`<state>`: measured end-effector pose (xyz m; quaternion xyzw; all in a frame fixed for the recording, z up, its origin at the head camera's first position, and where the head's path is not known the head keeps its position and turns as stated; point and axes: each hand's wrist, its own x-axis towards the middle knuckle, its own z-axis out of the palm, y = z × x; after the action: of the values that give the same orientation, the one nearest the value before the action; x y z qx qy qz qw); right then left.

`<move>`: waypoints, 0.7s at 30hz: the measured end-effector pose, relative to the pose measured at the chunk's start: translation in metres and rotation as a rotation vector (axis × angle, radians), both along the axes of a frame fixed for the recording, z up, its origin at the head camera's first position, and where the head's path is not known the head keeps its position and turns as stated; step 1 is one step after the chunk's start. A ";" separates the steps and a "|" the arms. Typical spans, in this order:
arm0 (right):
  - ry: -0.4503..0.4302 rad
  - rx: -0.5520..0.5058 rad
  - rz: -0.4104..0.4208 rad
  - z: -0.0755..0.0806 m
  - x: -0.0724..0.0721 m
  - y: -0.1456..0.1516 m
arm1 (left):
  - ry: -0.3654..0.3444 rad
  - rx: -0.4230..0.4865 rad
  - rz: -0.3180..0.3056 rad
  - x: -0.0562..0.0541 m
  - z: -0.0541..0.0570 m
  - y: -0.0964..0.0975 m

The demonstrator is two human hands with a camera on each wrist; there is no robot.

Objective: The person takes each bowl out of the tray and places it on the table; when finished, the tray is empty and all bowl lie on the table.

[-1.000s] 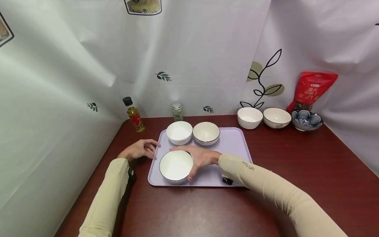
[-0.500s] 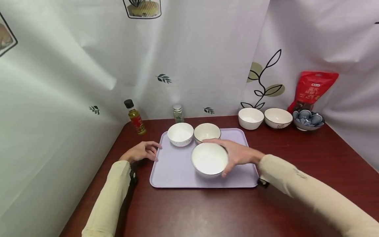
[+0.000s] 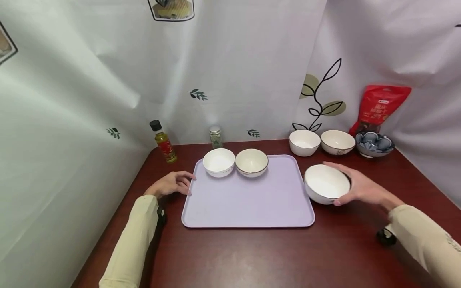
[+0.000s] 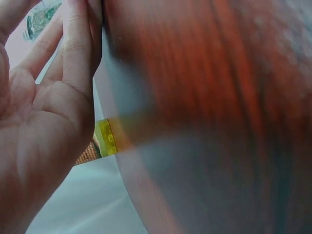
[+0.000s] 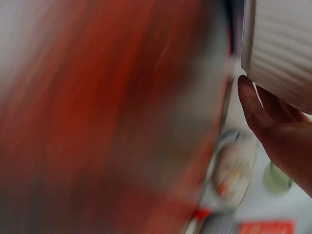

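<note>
Transfer step, apparently: right hand (image 3: 361, 187) clamped on white bowl (image 3: 325, 184) at 3 o'clock of tray (image 3: 248, 204); left hand (image 3: 173, 183) relaxed at tray's 9 o'clock; next move probably calls for level lowering, then release.

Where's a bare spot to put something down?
The tray is bare in front of its white bowl and cream bowl, between the left hand and the held bowl in the right hand. The table is bare in front of the tray too. The back right is crowded: two more bowls, a blue bowl and a red bag, close together.
</note>
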<state>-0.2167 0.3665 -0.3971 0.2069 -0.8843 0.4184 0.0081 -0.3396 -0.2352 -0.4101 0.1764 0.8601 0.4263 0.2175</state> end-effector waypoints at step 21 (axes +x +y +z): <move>-0.077 0.170 -0.425 -0.019 0.010 0.172 | -0.009 -0.015 0.024 -0.003 -0.002 0.000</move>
<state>-0.2071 0.5381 -0.4162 -0.0003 -0.9397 0.3391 0.0450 -0.3423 -0.2356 -0.4119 0.1624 0.8643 0.4234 0.2176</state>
